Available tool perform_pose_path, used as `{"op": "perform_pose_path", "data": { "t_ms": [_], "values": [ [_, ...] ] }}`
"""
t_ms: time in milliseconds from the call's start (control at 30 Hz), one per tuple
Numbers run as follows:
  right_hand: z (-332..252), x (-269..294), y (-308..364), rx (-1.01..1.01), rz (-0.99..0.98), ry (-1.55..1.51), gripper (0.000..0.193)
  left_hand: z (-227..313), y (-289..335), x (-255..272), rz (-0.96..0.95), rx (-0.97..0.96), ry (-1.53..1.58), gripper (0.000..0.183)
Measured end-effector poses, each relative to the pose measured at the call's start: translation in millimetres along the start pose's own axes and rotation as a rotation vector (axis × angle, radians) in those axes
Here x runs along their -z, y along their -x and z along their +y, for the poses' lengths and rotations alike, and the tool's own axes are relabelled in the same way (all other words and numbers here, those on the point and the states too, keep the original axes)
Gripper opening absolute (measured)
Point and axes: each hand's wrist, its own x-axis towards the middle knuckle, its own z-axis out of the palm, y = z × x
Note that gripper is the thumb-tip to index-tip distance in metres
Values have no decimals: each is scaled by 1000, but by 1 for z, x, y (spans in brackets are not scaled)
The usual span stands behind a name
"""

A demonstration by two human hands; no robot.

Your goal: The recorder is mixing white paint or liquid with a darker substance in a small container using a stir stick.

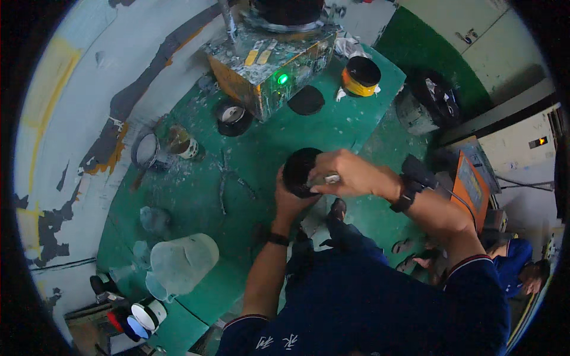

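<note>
My left hand (290, 204) is wrapped round the lower left side of a round black bowl (298, 166), held above the green workbench near its front edge. From the right, my right hand (350, 172) reaches over the bowl's rim with its fingers closed. A small pale end (332, 178) sticks out by these fingers; what it belongs to is hidden in the grip. The bowl's inside looks dark, and any contents cannot be made out. To the left of the bowl, a pair of pliers or tongs (223, 181) lies on the green bench (249, 154).
A paint-spattered machine box (273, 83) with a lit green light stands behind. A black-and-yellow pot (362, 76), a flat black disc (306, 100) and small tubs surround it. A translucent pitcher (184, 264) lies left. Another person (513, 264) is at the lower right.
</note>
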Motion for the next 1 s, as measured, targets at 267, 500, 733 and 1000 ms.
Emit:
{"op": "perform_pose_path", "data": {
  "t_ms": [267,500,733,1000],
  "values": [
    [-11,37,10,-292,142,24,29,-1,3,12,36,5,72,119],
    [29,18,10,-226,264,164,32,10,-3,-12,-93,185,254,118],
    [29,11,40,-614,358,-225,31,-44,3,9,-25,-4,-101,118],
    [14,28,52,-811,450,-522,24,-14,-3,-4,-35,-11,-39,127]
  ]
}}
